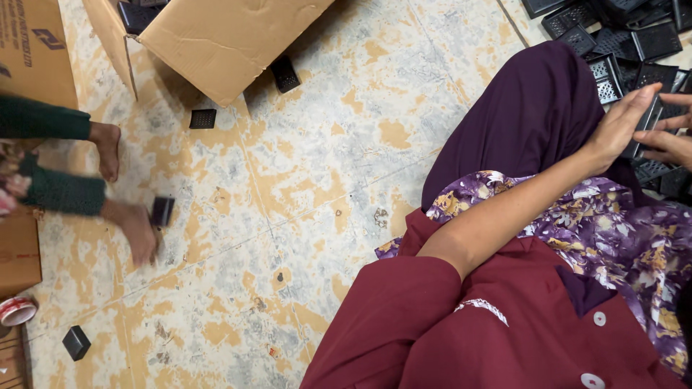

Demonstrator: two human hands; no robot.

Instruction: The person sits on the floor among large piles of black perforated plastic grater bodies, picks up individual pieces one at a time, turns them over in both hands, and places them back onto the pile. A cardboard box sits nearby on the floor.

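Note:
My left hand (621,126) reaches out over my purple-trousered knee and grips a flat black plastic piece (646,122) by its edge. My right hand (669,142) comes in from the right edge, and its fingers close on the same piece from the other side. Only part of that hand shows. Just beyond both hands lies a pile of black grilled plastic parts (613,36) on the floor.
Another person sits at the left, with a bare foot (108,148) and a hand (137,234) holding a small black part (162,210). An open cardboard box (216,43) lies at the top. Loose black parts (202,119) (76,342) and a tape roll (16,311) lie on the tiled floor.

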